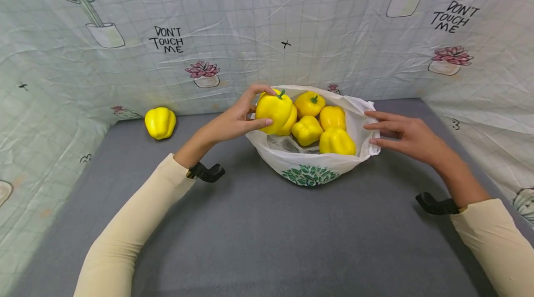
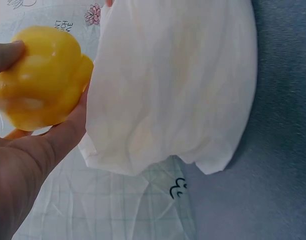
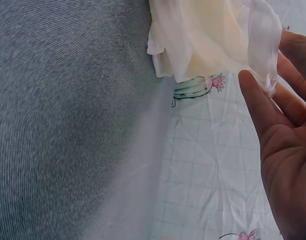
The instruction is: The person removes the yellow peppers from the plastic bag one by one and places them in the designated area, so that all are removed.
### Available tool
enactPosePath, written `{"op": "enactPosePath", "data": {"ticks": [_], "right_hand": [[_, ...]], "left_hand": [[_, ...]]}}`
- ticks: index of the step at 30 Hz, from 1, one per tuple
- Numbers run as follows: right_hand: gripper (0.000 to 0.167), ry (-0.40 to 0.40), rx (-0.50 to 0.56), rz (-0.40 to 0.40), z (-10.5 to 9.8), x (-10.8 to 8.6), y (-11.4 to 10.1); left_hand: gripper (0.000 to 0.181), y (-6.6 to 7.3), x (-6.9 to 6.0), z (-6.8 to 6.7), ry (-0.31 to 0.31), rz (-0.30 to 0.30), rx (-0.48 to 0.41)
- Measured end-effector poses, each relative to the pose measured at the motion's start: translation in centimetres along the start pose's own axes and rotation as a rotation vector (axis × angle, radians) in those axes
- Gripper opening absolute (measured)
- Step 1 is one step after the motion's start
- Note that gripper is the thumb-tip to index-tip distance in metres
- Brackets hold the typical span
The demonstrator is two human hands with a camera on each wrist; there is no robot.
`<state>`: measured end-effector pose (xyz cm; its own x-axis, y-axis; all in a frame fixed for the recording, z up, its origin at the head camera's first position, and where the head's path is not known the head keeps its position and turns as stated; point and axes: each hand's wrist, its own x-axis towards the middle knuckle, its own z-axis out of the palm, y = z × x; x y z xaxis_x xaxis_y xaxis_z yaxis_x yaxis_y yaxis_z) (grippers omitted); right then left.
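In the head view the left hand (image 1: 237, 118) grips a yellow bell pepper (image 1: 273, 114) at the left side of the mouth of a white bag (image 1: 308, 169). Inside the bag lie several more yellow peppers (image 1: 337, 142). The right hand (image 1: 410, 135) touches the bag's right rim, its fingers fairly straight. In the left wrist view thumb and fingers of the left hand (image 2: 28, 165) curve round the pepper (image 2: 43, 80), beside the bag (image 2: 168, 90). The right wrist view has the right hand (image 3: 288, 135) at the edge of the bag (image 3: 208, 40).
Another yellow pepper (image 1: 160, 123) lies on the grey table (image 1: 267, 241) at the back left, near the printed cloth (image 1: 258, 23) that hangs behind and at both sides. Each wrist wears a black strap with a mount, the left one (image 1: 207, 173) over the table.
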<state>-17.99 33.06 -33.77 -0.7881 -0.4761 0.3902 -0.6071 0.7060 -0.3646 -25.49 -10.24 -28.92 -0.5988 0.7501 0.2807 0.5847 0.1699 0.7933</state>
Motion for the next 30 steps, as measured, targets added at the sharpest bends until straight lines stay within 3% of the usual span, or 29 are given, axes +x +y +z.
{"op": "enactPosePath", "data": {"ticks": [6, 11, 19, 30], "right_hand": [[0.048, 0.026, 0.164, 0.123, -0.1, -0.1, 0.3], [0.044, 0.021, 0.225, 0.236, -0.2, -0.2, 0.3], [0.041, 0.014, 0.302, 0.218, -0.5, 0.2, 0.3], [0.042, -0.024, 0.345, 0.306, -0.5, 1.1, 0.2]], "left_hand": [[0.058, 0.0, -1.4, -0.2, 0.049, -0.008, -0.045], [0.059, 0.2, -2.7, -0.5, 0.094, -0.011, -0.055], [0.061, 0.4, -4.6, -0.8, 0.171, -0.04, -0.06], [0.064, 0.7, -6.6, -1.6, 0.24, -0.057, -0.047]]}}
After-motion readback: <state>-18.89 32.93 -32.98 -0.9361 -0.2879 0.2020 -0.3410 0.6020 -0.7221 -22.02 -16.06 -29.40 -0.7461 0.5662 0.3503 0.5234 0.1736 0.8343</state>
